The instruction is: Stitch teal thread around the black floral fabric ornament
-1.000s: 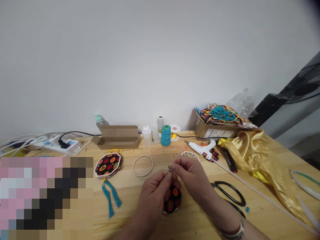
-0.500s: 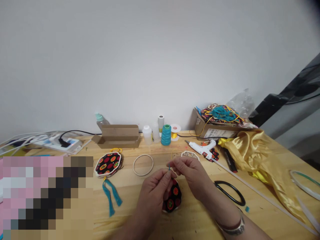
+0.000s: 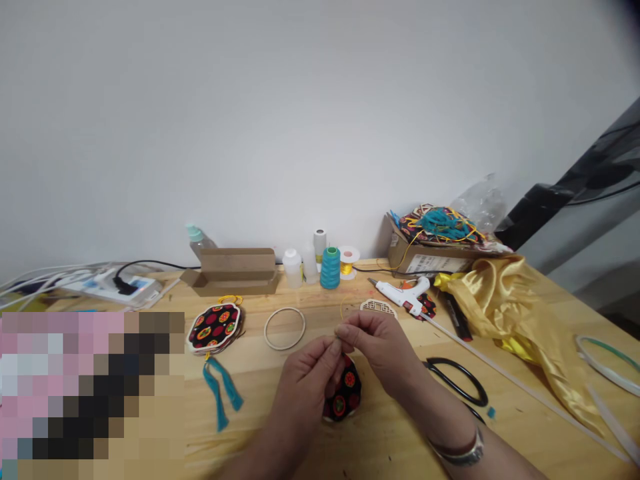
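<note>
My left hand (image 3: 313, 377) is closed, its thumb and forefinger pinched together above the table. A teal thread stuck up from this pinch half a second ago; now the fingertips hide it. My right hand (image 3: 373, 343) is pinched too, its fingertips meeting those of the left. What it holds is too small to make out. Just beneath the fingers is a black patterned ornament (image 3: 346, 400) with red flowers, partly covered by my left hand. Behind the right hand lie a cut-out lattice piece (image 3: 379, 309) and a thin yellow cord (image 3: 342, 308).
Left of my hands are a wooden ring (image 3: 267, 339), stacked patterned ornaments (image 3: 214, 328) and a teal tassel (image 3: 220, 393). Behind stand a teal thread cone (image 3: 331, 268) and an open cardboard box (image 3: 237, 285). On the right are a glue gun (image 3: 407, 293), black-handled scissors (image 3: 463, 381) and gold cloth (image 3: 525, 320).
The right fingertips have lowered slightly onto the left ones, and the teal thread tip between them is no longer visible. The whole view has shifted a little.
</note>
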Motion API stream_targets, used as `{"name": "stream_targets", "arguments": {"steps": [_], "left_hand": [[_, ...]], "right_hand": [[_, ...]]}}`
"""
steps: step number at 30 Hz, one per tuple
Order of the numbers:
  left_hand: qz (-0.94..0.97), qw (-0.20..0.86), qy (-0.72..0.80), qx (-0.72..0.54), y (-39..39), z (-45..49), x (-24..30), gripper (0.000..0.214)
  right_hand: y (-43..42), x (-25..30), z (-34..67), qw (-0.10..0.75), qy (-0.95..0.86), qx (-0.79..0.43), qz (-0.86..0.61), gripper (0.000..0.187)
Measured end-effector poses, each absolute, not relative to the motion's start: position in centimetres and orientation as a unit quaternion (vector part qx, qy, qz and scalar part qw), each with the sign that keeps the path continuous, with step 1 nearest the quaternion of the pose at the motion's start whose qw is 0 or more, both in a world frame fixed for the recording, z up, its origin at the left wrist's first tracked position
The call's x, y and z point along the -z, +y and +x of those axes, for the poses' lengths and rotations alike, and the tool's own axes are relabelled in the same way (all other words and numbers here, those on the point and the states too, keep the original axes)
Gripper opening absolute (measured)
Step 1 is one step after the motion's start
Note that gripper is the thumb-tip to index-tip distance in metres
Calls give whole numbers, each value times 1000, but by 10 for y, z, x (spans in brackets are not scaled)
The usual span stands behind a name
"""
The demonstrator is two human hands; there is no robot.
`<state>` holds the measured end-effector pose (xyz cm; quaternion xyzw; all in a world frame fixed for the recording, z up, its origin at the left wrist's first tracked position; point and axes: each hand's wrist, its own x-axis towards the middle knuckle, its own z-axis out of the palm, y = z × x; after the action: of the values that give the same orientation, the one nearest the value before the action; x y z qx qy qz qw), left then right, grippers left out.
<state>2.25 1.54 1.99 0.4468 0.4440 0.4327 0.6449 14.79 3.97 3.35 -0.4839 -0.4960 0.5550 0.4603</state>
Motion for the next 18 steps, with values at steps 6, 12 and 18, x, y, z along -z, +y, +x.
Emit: {"name": "stream_targets", "arguments": {"steps": [6,12,18], "left_hand": [[436,656,440,-430,16,23,-17,26],[437,658,441,-427,16,23,-17,26],[438,656,447,-422,16,23,-21,26]], "right_hand": [[40,-34,148,467,-494,-551,-485,19],[40,-33,147,463,-498,-549,-485,21],[40,-33,146,467,-497,-553,-480,23]]}}
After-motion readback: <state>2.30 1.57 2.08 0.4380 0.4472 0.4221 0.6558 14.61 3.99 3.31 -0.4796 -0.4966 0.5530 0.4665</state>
